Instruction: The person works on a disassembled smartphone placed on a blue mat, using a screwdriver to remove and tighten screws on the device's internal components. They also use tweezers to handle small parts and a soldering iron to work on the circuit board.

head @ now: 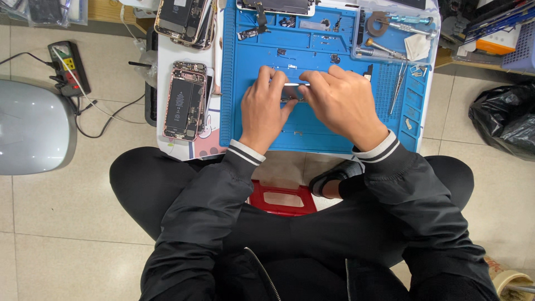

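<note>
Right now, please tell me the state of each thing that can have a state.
Left hand: fingers pinching a small metal part on the blue silicone work mat.
Right hand: fingers gripping the same small metal part.
Rose-gold phone body: opened, insides exposed, lying flat left of the mat.
Metal tweezers: lying unused on the mat.
Black bin bag: on the floor, bunched.

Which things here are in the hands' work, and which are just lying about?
In hand: left hand and right hand both hold a small metal part over the blue repair mat.

Lying about: opened phone, tweezers, screwdrivers, power strip, black bag.
</note>
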